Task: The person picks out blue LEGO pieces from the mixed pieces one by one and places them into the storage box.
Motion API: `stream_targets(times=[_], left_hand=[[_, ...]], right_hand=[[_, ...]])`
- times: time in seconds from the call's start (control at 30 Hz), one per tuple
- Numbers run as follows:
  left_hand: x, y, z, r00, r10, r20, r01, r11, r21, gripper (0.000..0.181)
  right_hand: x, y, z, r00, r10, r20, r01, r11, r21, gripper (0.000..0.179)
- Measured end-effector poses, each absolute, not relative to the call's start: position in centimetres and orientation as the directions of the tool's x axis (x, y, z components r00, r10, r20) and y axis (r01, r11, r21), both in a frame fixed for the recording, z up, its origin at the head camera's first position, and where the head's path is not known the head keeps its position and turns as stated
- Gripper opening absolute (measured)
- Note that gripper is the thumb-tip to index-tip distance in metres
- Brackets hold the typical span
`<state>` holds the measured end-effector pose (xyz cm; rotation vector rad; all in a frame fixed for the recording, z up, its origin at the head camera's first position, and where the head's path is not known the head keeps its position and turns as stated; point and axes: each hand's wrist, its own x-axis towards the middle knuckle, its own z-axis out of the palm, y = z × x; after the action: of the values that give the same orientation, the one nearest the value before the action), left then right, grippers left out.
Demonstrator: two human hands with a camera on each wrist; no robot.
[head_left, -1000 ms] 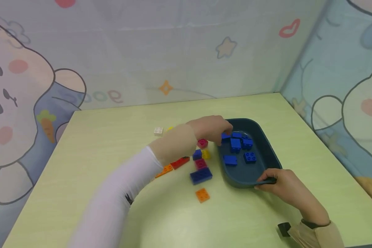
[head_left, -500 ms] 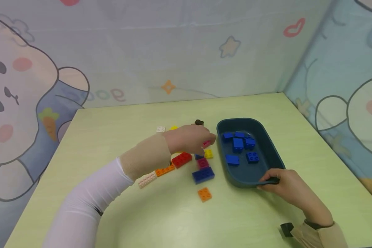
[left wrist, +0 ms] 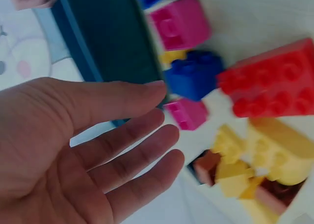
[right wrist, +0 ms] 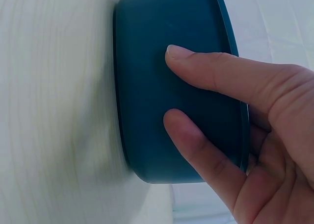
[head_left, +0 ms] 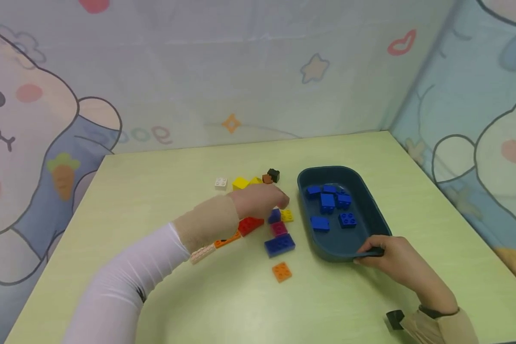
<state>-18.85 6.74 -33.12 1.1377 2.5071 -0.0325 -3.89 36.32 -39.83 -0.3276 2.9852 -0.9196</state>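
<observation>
My left hand (head_left: 260,198) is over the loose bricks, left of the dark teal tub (head_left: 337,242). In the left wrist view its thumb and fingers are loosely spread with nothing between them. Just past the fingertips there lie a blue brick (left wrist: 194,74), a small pink brick (left wrist: 187,114) and a larger pink brick (left wrist: 181,24). My right hand (head_left: 397,255) grips the tub's near right rim. Thumb and one finger press its outer wall (right wrist: 142,87); the other fingers are mostly hidden behind the rim. Several blue bricks (head_left: 327,202) lie inside the tub.
Around the left hand lie a red brick (head_left: 251,225), yellow bricks (head_left: 241,183), a dark brick (head_left: 274,175), a long blue brick (head_left: 279,245) and an orange brick (head_left: 281,272). A white brick (head_left: 221,183) sits farther left. A printed cloth (head_left: 258,71) stands behind the table.
My left hand has moved left from the tub's left rim to above the loose bricks. The right hand keeps its grip and the tub stays in place.
</observation>
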Motion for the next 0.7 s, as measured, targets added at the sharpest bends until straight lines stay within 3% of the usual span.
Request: stream_targets(times=[0.13,0.33,0.7], left_hand=[[-19.4,6.5,-34.7,-0.602,0.71,-0.365,0.718,0.681,0.142,0.05],[-19.9,6.6,-36.5,-0.567,0.736,-0.37,0.767,0.635,0.088,0.039],[-20.6,6.3,-38.8,-0.56,0.762,-0.324,0.764,0.627,0.151,0.043]], right_hand=[[-3.8,36.2,-39.8,-0.978,-0.201,0.054,-0.196,0.799,-0.569,0.011],[-3.6,36.2,-39.9,-0.976,-0.207,0.07,-0.209,0.795,-0.569,0.012],[-3.8,36.3,-40.0,-0.975,-0.208,0.08,-0.216,0.8,-0.56,0.013]])
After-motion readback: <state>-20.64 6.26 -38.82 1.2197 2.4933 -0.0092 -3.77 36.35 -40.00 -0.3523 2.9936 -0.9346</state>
